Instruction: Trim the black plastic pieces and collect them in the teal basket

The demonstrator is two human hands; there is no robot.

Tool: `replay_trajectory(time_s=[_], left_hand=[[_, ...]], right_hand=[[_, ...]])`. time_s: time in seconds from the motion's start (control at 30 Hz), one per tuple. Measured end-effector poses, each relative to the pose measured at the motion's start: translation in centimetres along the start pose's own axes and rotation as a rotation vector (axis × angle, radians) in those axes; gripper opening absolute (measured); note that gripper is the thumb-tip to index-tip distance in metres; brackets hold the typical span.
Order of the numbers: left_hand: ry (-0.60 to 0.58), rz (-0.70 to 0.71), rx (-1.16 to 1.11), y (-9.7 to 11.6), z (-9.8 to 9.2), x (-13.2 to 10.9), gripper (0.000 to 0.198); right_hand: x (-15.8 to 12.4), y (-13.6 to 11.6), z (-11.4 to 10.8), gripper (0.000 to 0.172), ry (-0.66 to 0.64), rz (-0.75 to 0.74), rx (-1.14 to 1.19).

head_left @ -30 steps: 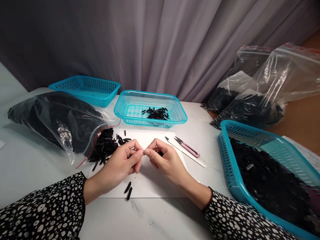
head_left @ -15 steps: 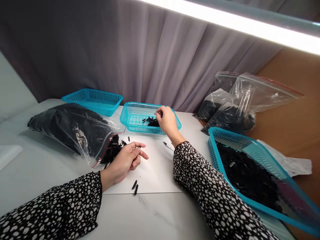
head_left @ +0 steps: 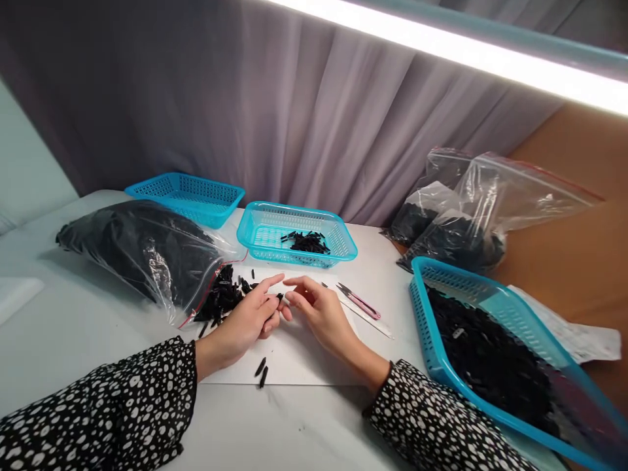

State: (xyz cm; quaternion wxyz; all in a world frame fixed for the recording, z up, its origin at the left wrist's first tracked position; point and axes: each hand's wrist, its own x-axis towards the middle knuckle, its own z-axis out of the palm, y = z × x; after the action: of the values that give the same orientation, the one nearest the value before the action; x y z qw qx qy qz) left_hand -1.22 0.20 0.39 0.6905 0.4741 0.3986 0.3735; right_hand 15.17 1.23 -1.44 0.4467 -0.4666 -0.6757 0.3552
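My left hand [head_left: 248, 322] is closed over the white sheet [head_left: 314, 360], its thumb pressed toward the fingers on a small black piece [head_left: 279, 297]. Facing it, my right hand [head_left: 324, 315] has thumb and forefinger apart, their tips close to that piece. Loose black pieces [head_left: 223, 296] spill from the mouth of a large zip bag [head_left: 142, 252] beside my left hand. Two slim black pieces [head_left: 263, 377] lie nearer me on the sheet. Beyond the hands, a blue basket [head_left: 265, 252] holds a small heap of slim black pieces [head_left: 310, 243].
Pink-handled thread snips [head_left: 360, 302] and a thin pale strip [head_left: 370, 320] lie right of my right hand. A larger blue basket [head_left: 426, 340] of black pieces stands at right, with clear bags [head_left: 451, 229] behind. Another blue basket [head_left: 196, 212] sits back left. A lamp [head_left: 441, 46] crosses above.
My right hand has come back from above the middle basket to my left hand. The heap in that basket and the snips are now uncovered. The left hand stays about where it was.
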Motion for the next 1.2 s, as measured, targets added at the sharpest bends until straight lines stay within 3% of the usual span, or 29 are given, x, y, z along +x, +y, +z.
replay_trajectory(time_s=[0.13,0.37,0.57,0.93,1.2], left_hand=[[-0.040,0.017,0.094,-0.2,0.1,0.1,0.072],[-0.047,0.043,0.131,-0.5,-0.1,0.6,0.034],[-0.052,0.045,0.058,-0.8,-0.6,0.8,0.023],[-0.050,0.081,0.069,-0.9,-0.6,0.8,0.020],[-0.044,0.090,0.053,-0.7,-0.5,0.7,0.023]], right_hand=[[-0.9,0.4,0.0,0.021,-0.114,0.153,0.309],[-0.8,0.7,-0.2,0.018,-0.188,0.222,0.660],[-1.1,1.1,-0.1,0.018,-0.195,0.262,0.799],[-1.3,1.3,-0.2,0.023,-0.120,0.287,0.778],[-1.7,0.9,-0.4,0.013,0.010,0.184,0.546]])
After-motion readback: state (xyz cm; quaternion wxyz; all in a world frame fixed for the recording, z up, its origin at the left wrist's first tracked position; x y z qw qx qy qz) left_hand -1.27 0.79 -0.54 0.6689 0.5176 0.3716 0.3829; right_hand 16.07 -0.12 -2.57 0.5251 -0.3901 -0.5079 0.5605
